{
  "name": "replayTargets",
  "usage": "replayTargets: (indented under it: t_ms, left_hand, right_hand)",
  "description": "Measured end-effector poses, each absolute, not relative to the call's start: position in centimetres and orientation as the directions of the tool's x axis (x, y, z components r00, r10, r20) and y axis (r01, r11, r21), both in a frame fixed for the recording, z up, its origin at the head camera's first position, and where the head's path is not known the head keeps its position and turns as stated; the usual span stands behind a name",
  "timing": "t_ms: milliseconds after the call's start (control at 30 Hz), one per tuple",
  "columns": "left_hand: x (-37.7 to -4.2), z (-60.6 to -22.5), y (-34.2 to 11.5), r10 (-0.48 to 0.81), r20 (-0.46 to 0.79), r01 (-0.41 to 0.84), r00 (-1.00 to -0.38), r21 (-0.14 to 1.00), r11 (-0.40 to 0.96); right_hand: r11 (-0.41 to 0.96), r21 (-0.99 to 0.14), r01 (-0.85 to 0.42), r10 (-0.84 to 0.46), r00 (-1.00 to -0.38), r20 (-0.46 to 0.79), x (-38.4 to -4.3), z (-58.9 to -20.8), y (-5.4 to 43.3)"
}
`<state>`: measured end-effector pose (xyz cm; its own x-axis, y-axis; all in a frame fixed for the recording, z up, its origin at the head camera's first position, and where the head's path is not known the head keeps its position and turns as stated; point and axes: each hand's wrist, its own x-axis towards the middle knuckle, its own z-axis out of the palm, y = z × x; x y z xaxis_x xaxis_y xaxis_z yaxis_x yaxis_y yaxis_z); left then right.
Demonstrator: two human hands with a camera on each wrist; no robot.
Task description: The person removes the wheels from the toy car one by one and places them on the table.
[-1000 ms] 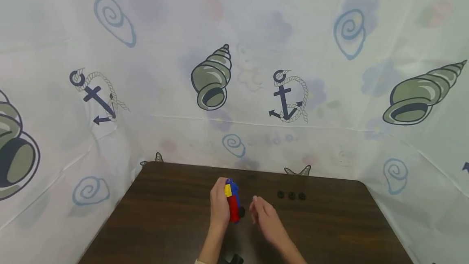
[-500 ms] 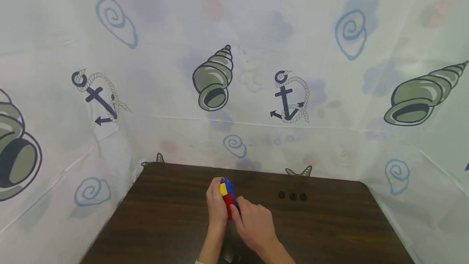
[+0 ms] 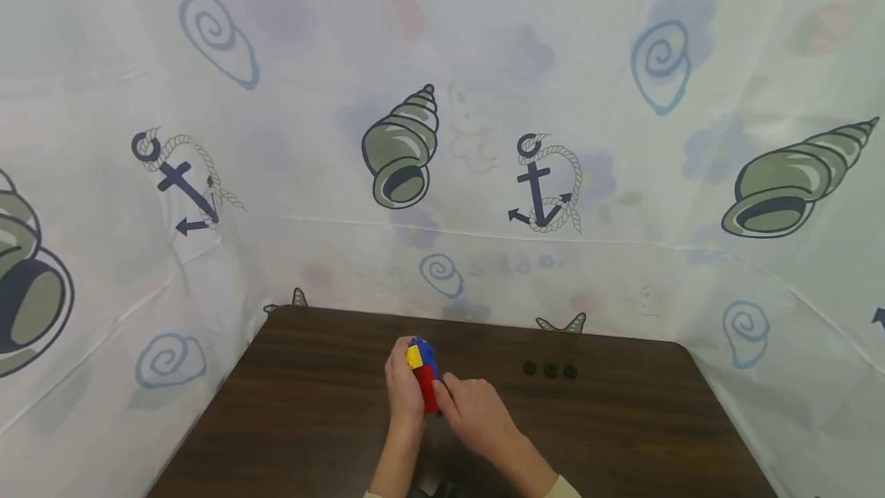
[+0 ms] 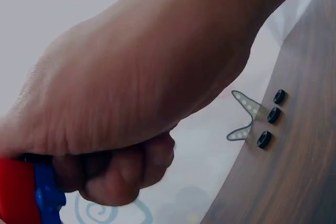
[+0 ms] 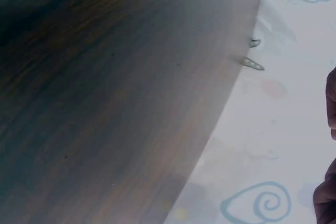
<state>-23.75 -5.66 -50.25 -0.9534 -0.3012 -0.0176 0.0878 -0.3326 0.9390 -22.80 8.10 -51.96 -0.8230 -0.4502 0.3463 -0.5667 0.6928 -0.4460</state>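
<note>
A red, blue and yellow toy car [image 3: 426, 375] is held up above the table, one end tilted away. My left hand [image 3: 404, 386] grips it from the left; the left wrist view shows that hand [image 4: 115, 108] with curled fingers beside the red and blue car body [image 4: 20, 192]. My right hand [image 3: 480, 413] pinches the car's lower right side between thumb and fingers, hiding that part and any wheel there. In the right wrist view, only some fingers [image 5: 326, 198] appear at the right edge; the car is out of that view.
Three small black wheels [image 3: 550, 370] lie in a row on the dark wooden table [image 3: 622, 413], right of the hands. A black object [image 3: 439, 489] sits at the bottom edge, partly cut off. White patterned cloth [image 3: 311, 175] hangs behind and beside the table.
My right hand, apart from the car a second ago, has moved left onto its side, covering the black wheel seen there. The left hand and car have shifted slightly left, the car tilting more.
</note>
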Motion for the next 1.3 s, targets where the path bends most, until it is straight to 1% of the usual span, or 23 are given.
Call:
replayTargets:
  t_ms: [100,233,367,467,567,700,800,867,933,967,1033,1100,1167,1200,1300]
  left_hand:
    - [-23.7,-50.6,-5.5,-0.278,-0.034,0.065,-0.960,0.939,-0.337]
    - [-23.8,-51.0,-5.5,-0.270,-0.011,0.069,-0.963,0.956,-0.285]
    - [-24.0,-51.2,-5.8,-0.293,0.073,0.120,-0.953,0.982,-0.148]
    - [-24.2,-51.3,-5.9,-0.316,0.139,0.152,-0.938,0.988,-0.018]
    - [-24.0,-51.1,-5.8,-0.329,0.179,0.166,-0.927,0.984,0.068]
    - [-23.6,-50.8,-5.5,-0.321,0.177,0.169,-0.930,0.984,0.052]
    - [-23.6,-50.8,-5.2,-0.300,0.161,0.161,-0.940,0.987,0.025]
    - [-23.7,-50.9,-5.1,-0.281,0.152,0.159,-0.948,0.987,0.000]
    - [-23.7,-51.1,-5.2,-0.248,0.134,0.146,-0.959,0.989,-0.028]
    - [-23.6,-51.2,-5.2,-0.225,0.125,0.140,-0.966,0.989,-0.055]
    - [-23.5,-51.3,-5.4,-0.176,0.099,0.118,-0.979,0.988,-0.101]
    - [-23.5,-51.3,-5.6,-0.117,0.053,0.070,-0.992,0.987,-0.147]
    - [-23.6,-51.4,-5.8,-0.048,-0.016,-0.007,-0.999,0.980,-0.197]
    - [-23.8,-51.4,-5.9,-0.016,-0.046,-0.042,-0.999,0.977,-0.211]
    - [-24.3,-51.7,-6.1,0.064,-0.078,-0.091,-0.995,0.971,-0.222]
  right_hand:
    - [0.676,-0.458,-0.577,-0.450,-0.816,0.363,-22.9,-52.2,8.2]
    - [0.681,-0.452,-0.576,-0.450,-0.816,0.363,-22.7,-52.1,8.2]
    - [0.688,-0.469,-0.554,-0.440,-0.832,0.338,-22.4,-51.9,8.0]
    - [0.706,-0.426,-0.566,-0.431,-0.820,0.376,-22.3,-51.8,8.0]
    - [0.727,-0.376,-0.575,-0.425,-0.807,0.410,-22.3,-52.0,8.1]
    - [0.717,-0.404,-0.567,-0.422,-0.816,0.395,-22.3,-52.5,8.7]
    - [0.695,-0.437,-0.571,-0.414,-0.815,0.407,-22.2,-52.8,9.2]
    - [0.672,-0.486,-0.559,-0.396,-0.826,0.402,-22.1,-52.9,9.6]
    - [0.641,-0.570,-0.514,-0.358,-0.857,0.371,-22.0,-53.0,10.0]
    - [0.606,-0.639,-0.474,-0.335,-0.881,0.335,-22.0,-53.0,10.2]
    - [0.490,-0.788,-0.373,-0.307,-0.920,0.245,-22.0,-53.0,10.8]
    - [0.361,-0.890,-0.279,-0.295,-0.939,0.175,-22.2,-53.3,11.5]
    - [0.254,-0.944,-0.209,-0.295,-0.947,0.130,-22.5,-53.7,12.3]
    - [0.228,-0.955,-0.190,-0.294,-0.949,0.119,-22.7,-54.0,12.8]
    - [0.210,-0.968,-0.135,-0.257,-0.963,0.079,-23.1,-54.7,14.3]
